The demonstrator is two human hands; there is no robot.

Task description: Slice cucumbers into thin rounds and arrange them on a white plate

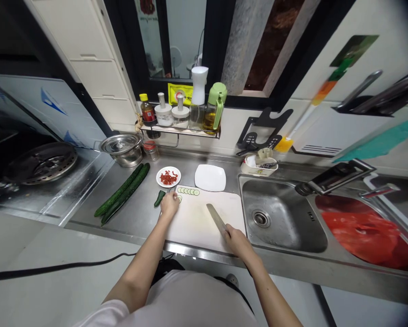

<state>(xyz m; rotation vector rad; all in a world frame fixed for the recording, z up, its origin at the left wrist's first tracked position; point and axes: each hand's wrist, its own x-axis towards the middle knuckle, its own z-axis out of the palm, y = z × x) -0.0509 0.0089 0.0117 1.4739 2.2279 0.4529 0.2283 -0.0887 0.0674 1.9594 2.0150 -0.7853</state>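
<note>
My right hand (236, 238) is wrapped round the handle of a kitchen knife (216, 218), whose blade lies low over the right part of the white cutting board (193, 227). At the board's upper left, my left hand (169, 204) has its fingers closed at a cucumber slice (179, 199); the fingertips partly cover it. Just above, a row of several cucumber slices (188, 191) overlaps along the board's far edge. A short cucumber piece (159, 198) rests on the steel counter, left of my left hand.
Beyond the board stand a plate of chopped red pieces (169, 177) and a white plate (209, 177). Two whole cucumbers (124, 190) lie left, near a lidded steel pot (124, 149). A sink (282, 218) borders the board's right side. Bottles fill a wall rack (181, 130).
</note>
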